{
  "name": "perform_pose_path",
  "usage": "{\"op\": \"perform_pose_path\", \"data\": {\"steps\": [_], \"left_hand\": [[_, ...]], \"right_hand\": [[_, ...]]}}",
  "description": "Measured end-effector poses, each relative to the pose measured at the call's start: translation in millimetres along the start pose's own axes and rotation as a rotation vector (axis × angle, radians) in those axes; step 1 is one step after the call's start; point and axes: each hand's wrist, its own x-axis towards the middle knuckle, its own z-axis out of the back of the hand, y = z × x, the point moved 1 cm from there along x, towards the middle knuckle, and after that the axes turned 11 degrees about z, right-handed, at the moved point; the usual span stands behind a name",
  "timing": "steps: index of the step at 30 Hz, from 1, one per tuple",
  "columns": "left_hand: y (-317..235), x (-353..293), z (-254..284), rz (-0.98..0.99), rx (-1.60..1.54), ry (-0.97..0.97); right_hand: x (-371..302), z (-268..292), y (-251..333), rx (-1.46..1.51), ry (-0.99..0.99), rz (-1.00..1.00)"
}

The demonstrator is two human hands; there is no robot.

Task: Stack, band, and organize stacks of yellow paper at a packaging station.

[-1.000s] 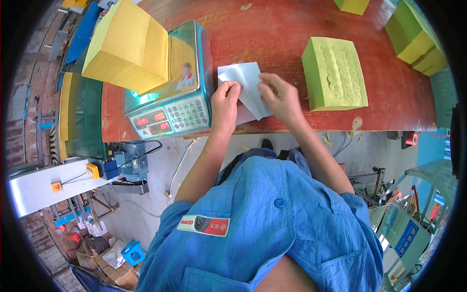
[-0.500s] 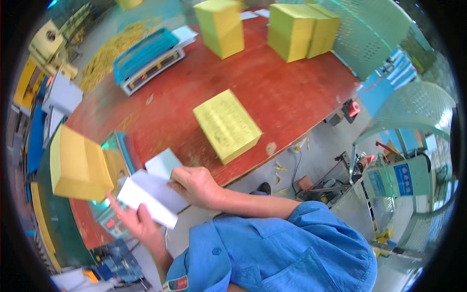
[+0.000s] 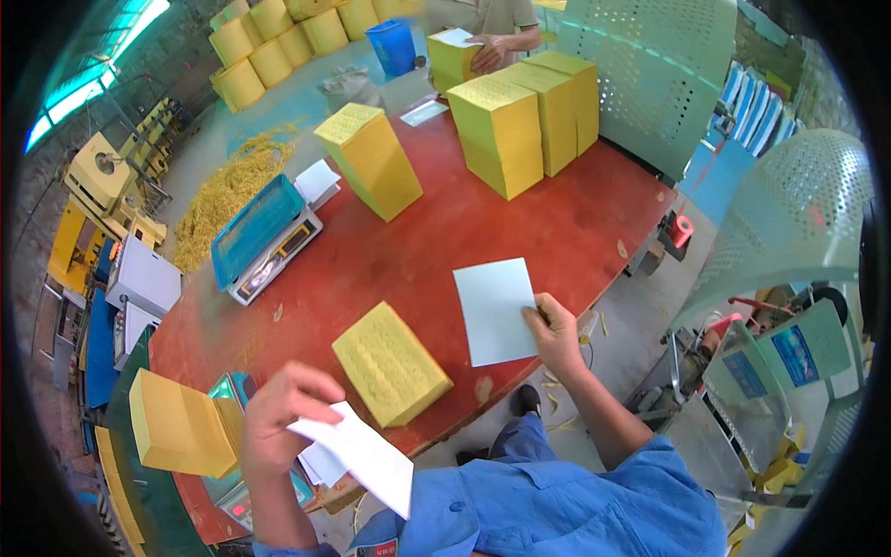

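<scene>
My left hand point(image 3: 290, 408) pinches a white sheet of paper point(image 3: 367, 464), which slants down toward the table's near edge. More white sheets point(image 3: 321, 464) lie beneath it, partly covered. Out to the right, my right hand point(image 3: 557, 330) grips a pale blue sheet point(image 3: 495, 316) by its right edge, over the red table point(image 3: 557, 232). Between my hands sits a stack of yellow paper point(image 3: 390, 362) with rows of dark marks on top. Left of my left hand stands a taller yellow stack point(image 3: 181, 422), next to a scale point(image 3: 225, 501) that my forearm partly hides.
A scale with a blue tray point(image 3: 258, 232) stands at the table's left. Tall yellow stacks point(image 3: 371, 162) point(image 3: 501, 135) stand farther back. Another person's hand point(image 3: 489, 54) rests on a yellow stack point(image 3: 450, 63) at the far side. A perforated green chair point(image 3: 789, 218) is at the right.
My right hand has moved right and away from my left, carrying the pale sheet. My left hand, earlier with fingers spread, now pinches a white sheet. The view has tilted up, revealing another person.
</scene>
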Motion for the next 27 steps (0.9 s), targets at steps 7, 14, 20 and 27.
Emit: {"op": "perform_pose_path", "data": {"steps": [7,14,20,27], "left_hand": [[0,246,-111,0.286,-0.604,-0.039],[113,484,-144,0.402,-0.661,-0.238],[146,534,-164,0.564,-0.288,-0.452],[174,543,-161,0.385,-0.033,-0.568]], "right_hand": [[74,66,-69,-0.227,0.027,0.012],[93,74,-98,-0.372,0.197,0.044],[105,79,-89,-0.230,0.190,0.029],[107,77,-92,-0.252,0.244,0.109]]}}
